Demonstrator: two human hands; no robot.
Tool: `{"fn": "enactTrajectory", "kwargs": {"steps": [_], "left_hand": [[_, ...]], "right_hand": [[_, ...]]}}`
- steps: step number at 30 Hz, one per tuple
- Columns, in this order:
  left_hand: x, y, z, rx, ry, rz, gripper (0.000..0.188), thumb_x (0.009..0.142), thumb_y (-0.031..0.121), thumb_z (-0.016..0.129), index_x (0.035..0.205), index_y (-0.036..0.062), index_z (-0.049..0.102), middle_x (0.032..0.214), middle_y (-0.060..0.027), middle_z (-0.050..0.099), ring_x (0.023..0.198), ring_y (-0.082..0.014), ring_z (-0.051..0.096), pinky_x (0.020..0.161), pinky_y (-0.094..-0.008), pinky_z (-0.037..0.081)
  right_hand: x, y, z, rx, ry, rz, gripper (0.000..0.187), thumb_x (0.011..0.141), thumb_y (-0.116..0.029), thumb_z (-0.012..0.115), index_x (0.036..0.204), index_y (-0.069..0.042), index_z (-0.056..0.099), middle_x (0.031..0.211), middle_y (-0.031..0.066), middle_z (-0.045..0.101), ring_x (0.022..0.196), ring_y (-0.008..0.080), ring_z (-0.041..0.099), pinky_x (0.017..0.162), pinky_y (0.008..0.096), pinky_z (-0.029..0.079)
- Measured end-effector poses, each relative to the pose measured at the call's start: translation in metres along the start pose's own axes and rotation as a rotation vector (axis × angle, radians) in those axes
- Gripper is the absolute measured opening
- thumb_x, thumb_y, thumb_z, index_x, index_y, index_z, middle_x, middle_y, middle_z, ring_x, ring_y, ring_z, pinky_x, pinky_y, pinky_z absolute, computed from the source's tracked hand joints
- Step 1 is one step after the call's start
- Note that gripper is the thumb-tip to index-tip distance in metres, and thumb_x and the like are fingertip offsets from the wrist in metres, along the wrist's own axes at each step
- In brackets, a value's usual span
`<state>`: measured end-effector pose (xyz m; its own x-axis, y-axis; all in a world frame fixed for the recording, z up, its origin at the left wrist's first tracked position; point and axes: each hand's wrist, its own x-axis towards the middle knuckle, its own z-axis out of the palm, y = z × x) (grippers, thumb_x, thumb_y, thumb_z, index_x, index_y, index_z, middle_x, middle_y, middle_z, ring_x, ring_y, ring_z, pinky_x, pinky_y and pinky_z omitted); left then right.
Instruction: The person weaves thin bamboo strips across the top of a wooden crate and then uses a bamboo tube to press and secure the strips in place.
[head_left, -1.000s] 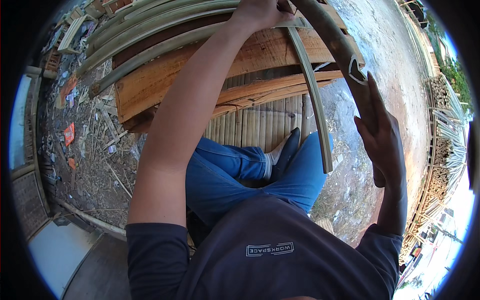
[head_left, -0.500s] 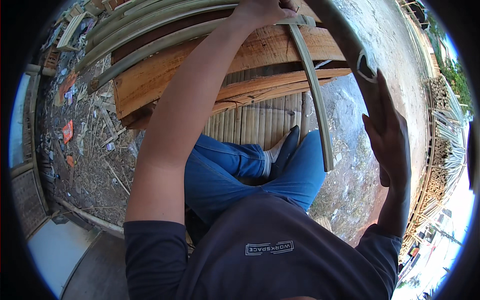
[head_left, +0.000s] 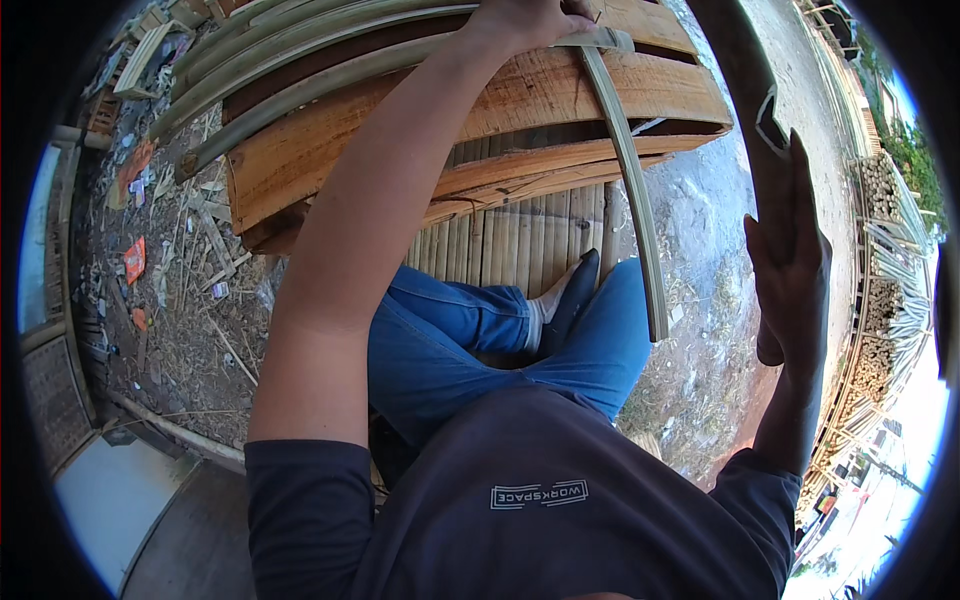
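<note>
My left hand [head_left: 525, 22] reaches to the top edge, closed in a pinch on a thin dark piece that looks like a nail [head_left: 597, 17]. It sits over the end of a pale bamboo slat [head_left: 605, 40]. A narrow wooden strip [head_left: 630, 190] runs from under that slat toward my right knee, its near end jutting out freely. My right hand [head_left: 792, 265] grips a long dark club-like tool [head_left: 745, 70] with a pale-edged notch, its fingers stretched along the shaft. The tool's far end is cut off by the picture's top edge.
Thick orange-brown boards [head_left: 640, 88] lie under several bamboo poles [head_left: 320, 95]. I sit astride a bamboo-slat platform [head_left: 490, 245], legs folded in jeans. Litter and wood scraps [head_left: 210, 250] cover the ground at left. Stacked bamboo [head_left: 880, 300] stands at far right.
My right hand and the dark tool have shifted to the right, away from the boards, uncovering their right ends. The left hand has stayed almost in place.
</note>
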<state>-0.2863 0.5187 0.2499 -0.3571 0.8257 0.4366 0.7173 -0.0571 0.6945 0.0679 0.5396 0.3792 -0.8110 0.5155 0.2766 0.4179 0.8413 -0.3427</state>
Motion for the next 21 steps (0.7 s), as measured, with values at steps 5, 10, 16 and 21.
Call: {"fn": "enactTrajectory", "kwargs": {"steps": [5, 10, 16, 21], "left_hand": [[0.001, -0.002, 0.002, 0.071, 0.023, 0.02, 0.012, 0.081, 0.016, 0.081, 0.086, 0.0058, 0.08, 0.087, -0.0112, 0.078, 0.081, -0.0266, 0.074, 0.077, -0.0407, 0.06], [0.0, -0.002, -0.001, 0.011, 0.002, -0.03, 0.015, 0.078, 0.02, 0.081, 0.083, 0.0058, 0.079, 0.083, -0.0106, 0.077, 0.078, -0.0272, 0.074, 0.074, -0.0409, 0.059], [0.004, -0.008, 0.007, 0.0, 0.094, 0.122, 0.015, 0.076, 0.018, 0.081, 0.08, 0.0046, 0.077, 0.079, -0.0108, 0.076, 0.074, -0.0259, 0.073, 0.071, -0.0393, 0.058], [0.008, -0.004, 0.002, 0.032, -0.009, 0.017, 0.018, 0.076, 0.02, 0.083, 0.079, 0.004, 0.075, 0.079, -0.0101, 0.076, 0.073, -0.025, 0.072, 0.071, -0.0386, 0.058]], "right_hand": [[0.0, 0.002, 0.001, 0.01, -0.218, 0.139, 0.084, 0.092, -0.005, 0.068, 0.165, -0.025, 0.03, 0.147, 0.0216, 0.058, 0.133, 0.0394, 0.058, 0.11, 0.0499, 0.047], [0.002, 0.004, -0.003, -0.052, -0.386, 0.169, 0.082, 0.094, -0.005, 0.066, 0.165, -0.022, 0.029, 0.15, 0.0197, 0.056, 0.135, 0.0366, 0.058, 0.111, 0.0479, 0.047], [0.004, 0.004, -0.003, -0.101, 0.051, -0.109, 0.085, 0.092, -0.008, 0.071, 0.164, -0.028, 0.031, 0.145, 0.021, 0.06, 0.129, 0.0404, 0.062, 0.106, 0.0504, 0.049], [0.005, 0.003, 0.001, -0.041, -0.242, 0.174, 0.083, 0.092, -0.005, 0.07, 0.164, -0.026, 0.032, 0.146, 0.0203, 0.06, 0.134, 0.0367, 0.058, 0.107, 0.0489, 0.048]]}}
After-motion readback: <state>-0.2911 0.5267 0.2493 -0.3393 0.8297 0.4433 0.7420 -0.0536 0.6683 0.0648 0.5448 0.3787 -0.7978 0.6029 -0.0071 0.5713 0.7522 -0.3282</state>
